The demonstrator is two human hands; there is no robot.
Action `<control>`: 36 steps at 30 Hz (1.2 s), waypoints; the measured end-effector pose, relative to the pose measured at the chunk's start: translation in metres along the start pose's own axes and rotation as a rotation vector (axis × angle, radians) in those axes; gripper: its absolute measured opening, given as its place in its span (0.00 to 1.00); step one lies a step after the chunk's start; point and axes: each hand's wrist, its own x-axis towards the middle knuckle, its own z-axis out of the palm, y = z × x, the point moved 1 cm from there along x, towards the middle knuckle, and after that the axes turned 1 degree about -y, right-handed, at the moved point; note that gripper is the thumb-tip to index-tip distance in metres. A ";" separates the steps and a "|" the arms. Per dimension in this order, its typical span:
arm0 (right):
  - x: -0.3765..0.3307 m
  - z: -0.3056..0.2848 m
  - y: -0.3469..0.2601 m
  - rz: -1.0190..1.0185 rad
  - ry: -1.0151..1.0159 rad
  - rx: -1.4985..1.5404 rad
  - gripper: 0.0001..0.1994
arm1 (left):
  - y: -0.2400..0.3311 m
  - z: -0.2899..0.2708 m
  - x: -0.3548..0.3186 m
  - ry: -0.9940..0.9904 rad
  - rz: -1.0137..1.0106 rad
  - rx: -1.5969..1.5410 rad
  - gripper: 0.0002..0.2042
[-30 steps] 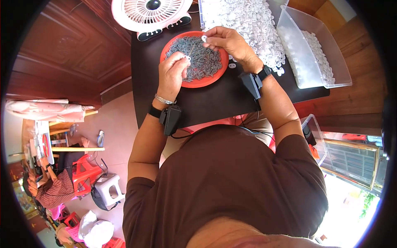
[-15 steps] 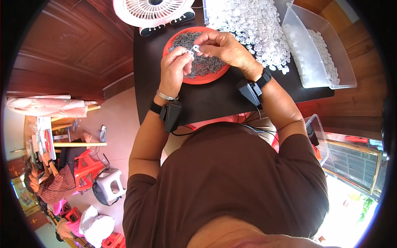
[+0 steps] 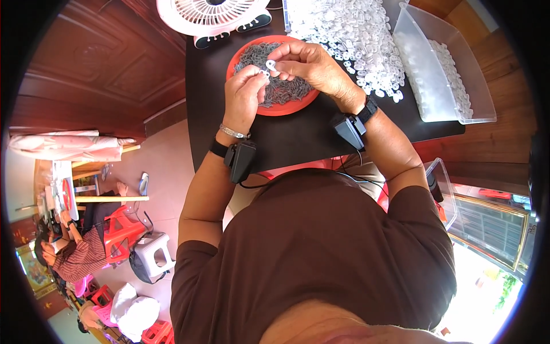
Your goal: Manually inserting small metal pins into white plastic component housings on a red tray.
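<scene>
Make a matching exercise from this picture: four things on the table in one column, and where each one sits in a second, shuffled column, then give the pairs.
Things:
1. red plate
2. white fan
3. clear plastic bin
4. small white ring

Places:
A. at the table's right edge
B. between the fingertips of the left hand and right hand
C. under both hands, filled with small grey parts
D. at the far edge, beyond the plate

Pairs: 1-C, 2-D, 3-A, 4-B

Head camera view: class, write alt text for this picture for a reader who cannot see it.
A person's left hand and right hand meet over a red plate of small grey parts, pinching a small white ring between them. On the black table are a heap of white rings, a clear tub and a white fan.
</scene>
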 end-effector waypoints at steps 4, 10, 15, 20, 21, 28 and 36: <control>0.000 -0.001 0.001 0.002 -0.007 -0.054 0.11 | -0.002 0.001 0.001 0.002 0.007 0.018 0.09; -0.001 -0.001 -0.003 0.015 -0.004 -0.092 0.11 | -0.003 -0.001 0.000 -0.046 0.014 0.070 0.10; -0.002 -0.002 -0.002 0.008 -0.005 -0.118 0.10 | -0.001 0.001 -0.001 -0.025 0.007 0.049 0.09; -0.003 0.005 -0.004 -0.069 0.026 -0.216 0.09 | -0.003 0.000 -0.001 -0.063 0.032 0.086 0.11; -0.003 0.006 -0.004 -0.116 0.042 -0.234 0.08 | -0.003 0.000 -0.001 -0.061 0.039 0.100 0.10; -0.003 0.007 0.001 -0.099 -0.013 -0.294 0.09 | -0.009 -0.001 0.001 -0.065 0.045 0.054 0.09; -0.007 0.017 -0.004 -0.167 0.058 -0.505 0.13 | -0.005 0.001 -0.001 -0.043 0.019 0.004 0.11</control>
